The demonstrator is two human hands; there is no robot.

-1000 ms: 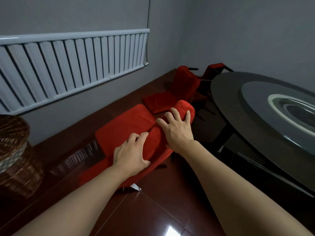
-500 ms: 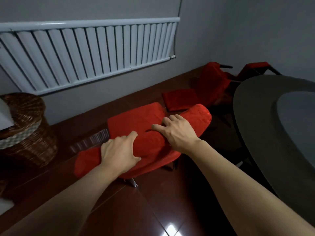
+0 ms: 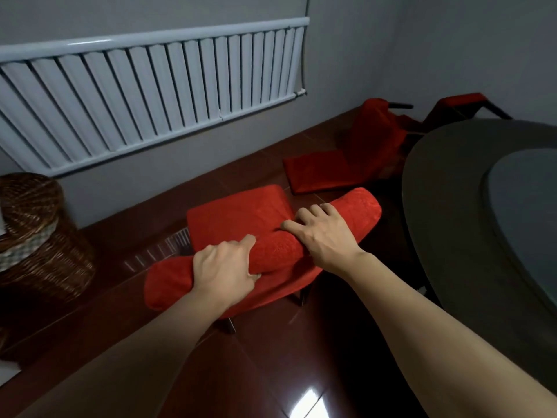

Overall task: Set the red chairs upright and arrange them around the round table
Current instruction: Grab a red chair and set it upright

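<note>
Head cam, left hand [image 3: 224, 267] & right hand [image 3: 324, 233] both gripping backrest top of red chair [image 3: 238, 215], chair upright beside round worktop [image 3: 452, 212], 2nd red chair [image 3: 340, 167] tipped over behind

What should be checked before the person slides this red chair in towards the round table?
1. Left hand grips the padded top of the near red fabric chair: ok.
2. Right hand grips the same backrest top: ok.
3. Chair upright, seat level, two legs showing beneath: ok.
4. All legs flat on the dark red tiled floor: cannot tell, far legs hidden.
5. Gap to the dark round table at the chair's right: ok.
6. Second red chair beyond upright: not ok, it lies tipped over.
</note>
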